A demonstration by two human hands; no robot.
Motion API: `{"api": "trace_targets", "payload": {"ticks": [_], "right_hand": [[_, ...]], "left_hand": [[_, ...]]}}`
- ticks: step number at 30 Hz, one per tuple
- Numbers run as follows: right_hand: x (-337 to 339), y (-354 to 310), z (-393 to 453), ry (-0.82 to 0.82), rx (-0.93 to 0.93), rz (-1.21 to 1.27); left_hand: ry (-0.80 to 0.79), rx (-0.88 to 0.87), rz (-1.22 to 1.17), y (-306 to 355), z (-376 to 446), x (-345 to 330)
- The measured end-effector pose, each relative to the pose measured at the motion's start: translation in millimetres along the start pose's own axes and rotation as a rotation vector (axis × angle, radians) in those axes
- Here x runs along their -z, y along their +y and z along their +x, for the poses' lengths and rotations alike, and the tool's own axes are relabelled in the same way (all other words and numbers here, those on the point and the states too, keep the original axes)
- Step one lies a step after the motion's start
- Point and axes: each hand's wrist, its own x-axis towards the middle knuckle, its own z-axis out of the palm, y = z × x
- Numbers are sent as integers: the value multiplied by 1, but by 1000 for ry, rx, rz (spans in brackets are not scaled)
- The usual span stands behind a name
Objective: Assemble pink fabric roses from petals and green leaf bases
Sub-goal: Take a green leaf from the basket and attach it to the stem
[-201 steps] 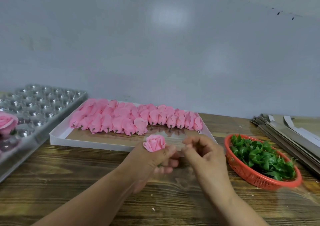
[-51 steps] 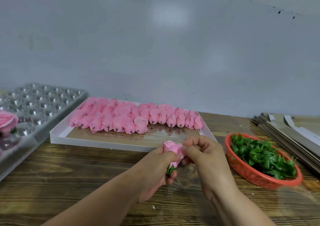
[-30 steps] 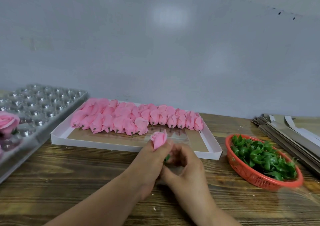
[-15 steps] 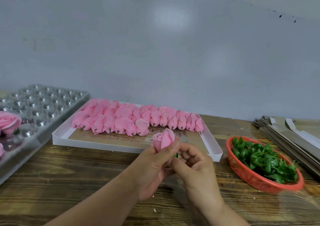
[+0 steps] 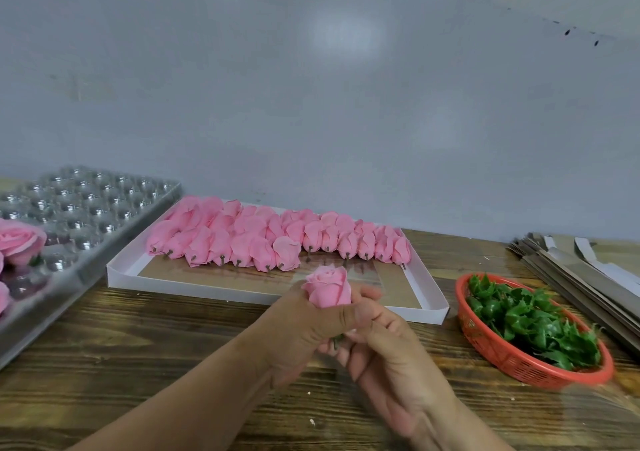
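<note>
Left hand [image 5: 298, 329] grips an upright pink fabric rose [image 5: 327, 288]; right hand [image 5: 388, 353] pinches the green leaf base [image 5: 337, 339] beneath. Beyond: white tray [image 5: 242, 291] of soft rosebuds [image 5: 270, 237]. Right: red mesh basket [image 5: 512, 360] of serrated leaves [image 5: 530, 319]. No legible writing.

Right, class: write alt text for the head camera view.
A left hand holds up a pink rose while the right hand works at its base, over a wooden table. Behind lie a white tray of rosebuds and a red basket of green leaves.
</note>
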Motion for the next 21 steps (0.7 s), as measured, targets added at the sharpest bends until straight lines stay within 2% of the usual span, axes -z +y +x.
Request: {"api": "trace_targets", "payload": {"ticks": [5, 8, 10, 14, 21], "right_hand": [[3, 2, 2, 174, 12, -170], [12, -4, 5, 356, 42, -289], [15, -6, 6, 397, -5, -320], [10, 0, 5, 225, -147, -253], [13, 4, 3, 73, -37, -94]], "left_hand": [[163, -34, 68, -3, 1, 0], [208, -106, 132, -3, 0, -1], [227, -102, 123, -4, -1, -3], [185, -54, 79, -6, -2, -3], [133, -59, 117, -7, -3, -3]]}}
